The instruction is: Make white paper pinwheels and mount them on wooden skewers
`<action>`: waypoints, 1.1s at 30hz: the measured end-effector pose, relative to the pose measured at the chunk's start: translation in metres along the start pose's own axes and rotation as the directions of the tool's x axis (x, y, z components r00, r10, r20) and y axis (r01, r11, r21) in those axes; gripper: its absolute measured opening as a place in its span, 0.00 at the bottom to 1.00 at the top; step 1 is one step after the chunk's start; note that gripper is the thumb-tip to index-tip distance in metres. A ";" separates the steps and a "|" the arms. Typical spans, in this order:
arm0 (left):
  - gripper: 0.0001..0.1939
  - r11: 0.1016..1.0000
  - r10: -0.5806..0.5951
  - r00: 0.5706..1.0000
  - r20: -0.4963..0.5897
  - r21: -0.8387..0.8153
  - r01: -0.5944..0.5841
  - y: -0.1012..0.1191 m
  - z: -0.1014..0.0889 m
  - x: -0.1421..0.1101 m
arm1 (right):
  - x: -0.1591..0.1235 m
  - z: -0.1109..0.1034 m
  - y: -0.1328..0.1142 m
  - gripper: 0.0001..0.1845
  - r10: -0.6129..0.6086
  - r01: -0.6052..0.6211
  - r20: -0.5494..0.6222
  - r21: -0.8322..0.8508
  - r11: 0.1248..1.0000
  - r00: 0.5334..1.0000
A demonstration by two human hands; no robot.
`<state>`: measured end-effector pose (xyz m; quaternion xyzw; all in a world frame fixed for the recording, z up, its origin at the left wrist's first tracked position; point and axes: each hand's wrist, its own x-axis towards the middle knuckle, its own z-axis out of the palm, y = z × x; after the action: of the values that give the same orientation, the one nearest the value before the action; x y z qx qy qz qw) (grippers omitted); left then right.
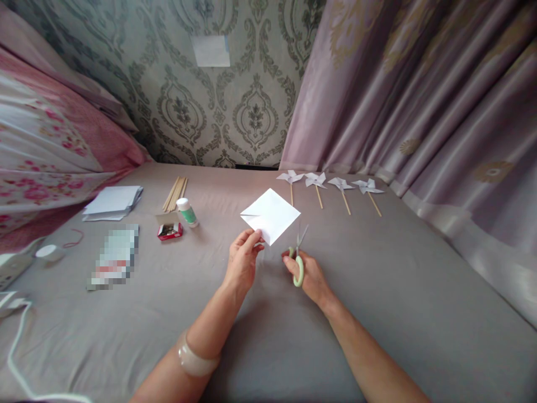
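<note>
Between the thumb and fingers of my left hand (pixel 244 257) is a square sheet of white paper (pixel 274 214), held up with one corner pointing toward me. A slit runs inward from the sheet's left corner. My right hand (pixel 309 275) has its fingers through the light green handles of a pair of scissors (pixel 298 258). The scissor blades are slightly parted and point up and away, just right of the paper and apart from it.
Several paper pinwheels on sticks (pixel 315 180) lie at the back right. To the left are stacked white paper (pixel 112 202), wooden sticks (pixel 175 193), a glue bottle (pixel 187 212), a small open red box (pixel 170 230) and a blurred packet (pixel 115 256). A white cable (pixel 19 341) runs along the left edge.
</note>
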<state>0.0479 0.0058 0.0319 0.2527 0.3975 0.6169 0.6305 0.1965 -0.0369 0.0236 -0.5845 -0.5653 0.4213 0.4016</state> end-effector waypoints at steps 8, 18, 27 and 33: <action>0.08 0.993 0.023 0.998 0.058 0.115 -0.029 0.001 -0.001 -0.002 | 0.015 -0.020 0.024 0.25 0.038 0.015 -0.276 0.187 0.982 0.961; 0.05 0.979 -0.031 0.994 0.109 0.202 0.009 0.001 0.001 -0.005 | 0.017 -0.027 0.020 0.22 0.029 0.047 -0.313 0.234 0.971 0.949; 0.10 0.977 -0.010 0.996 0.093 0.212 -0.010 -0.001 0.001 -0.005 | 0.014 -0.024 0.017 0.22 0.069 0.004 -0.210 0.329 0.944 0.975; 0.14 0.979 0.028 0.999 0.036 0.203 -0.035 -0.005 0.001 -0.001 | 0.013 -0.020 0.014 0.20 0.056 0.003 -0.208 0.273 0.962 0.977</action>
<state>0.0520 0.0040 0.0284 0.3322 0.4440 0.5788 0.5980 0.2202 -0.0245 0.0166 -0.5734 -0.4478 0.4350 0.5306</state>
